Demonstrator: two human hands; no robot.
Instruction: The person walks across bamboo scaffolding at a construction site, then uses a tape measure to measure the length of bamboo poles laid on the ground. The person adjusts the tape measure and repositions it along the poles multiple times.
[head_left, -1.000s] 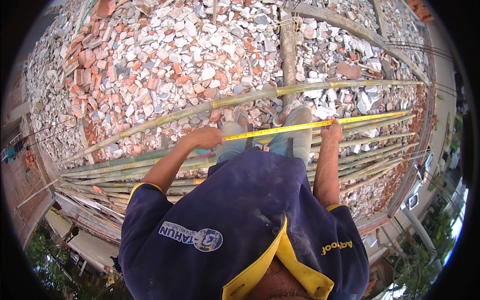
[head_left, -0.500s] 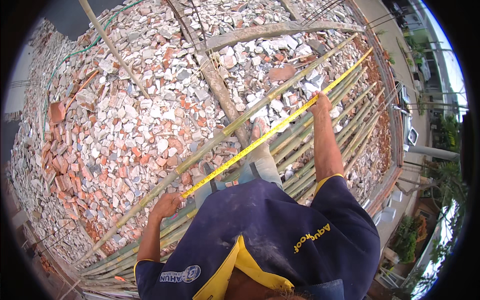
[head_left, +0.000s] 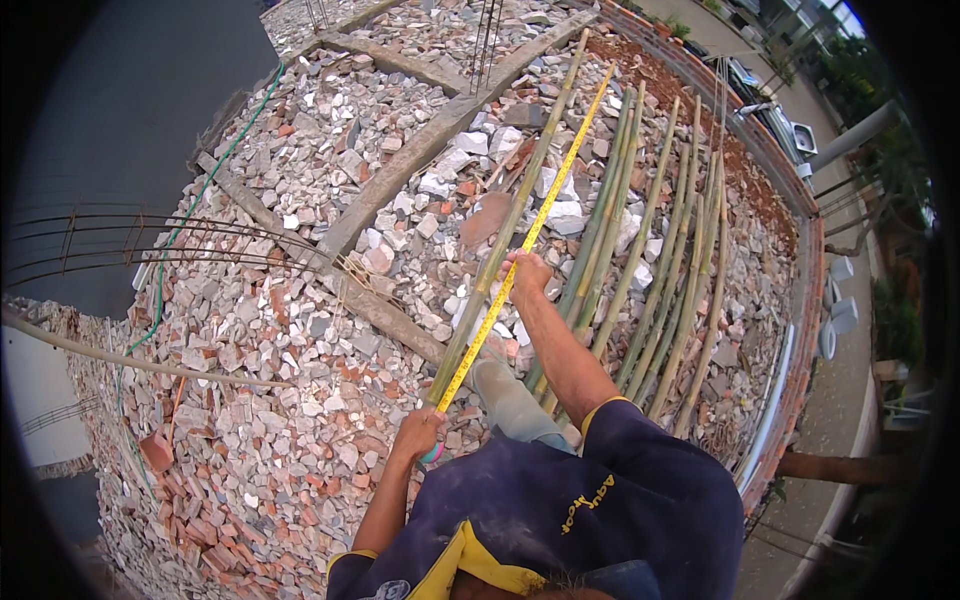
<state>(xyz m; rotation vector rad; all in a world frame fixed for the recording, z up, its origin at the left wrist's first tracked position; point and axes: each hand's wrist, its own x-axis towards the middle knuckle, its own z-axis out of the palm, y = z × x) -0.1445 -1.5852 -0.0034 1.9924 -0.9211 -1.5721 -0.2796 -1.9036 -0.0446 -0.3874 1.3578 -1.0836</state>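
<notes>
A yellow tape measure [head_left: 555, 190] is stretched out in a straight line, running away from me over the rubble. My left hand [head_left: 418, 435] grips its near end with the fingers closed. Something pink and teal [head_left: 433, 453] shows beside that hand; I cannot make out what it is. Farther along, my right hand [head_left: 527, 275] is closed on the blade. A long bamboo pole [head_left: 530, 172] lies just left of the tape, and its near end reaches my left hand. Several more bamboo poles [head_left: 652, 210] lie to the right, fanned out side by side.
Broken brick and concrete rubble [head_left: 270, 340] covers the ground. Concrete beams [head_left: 400, 170] cross it. Bent steel bars [head_left: 150, 235] jut in at the left, near a green hose [head_left: 190, 215]. A low brick wall [head_left: 808, 270] edges the right side.
My view has turned, so the tape and the pole beside it now point more steeply away. Both hands remain closed on the tape, and the right has come nearer the pole.
</notes>
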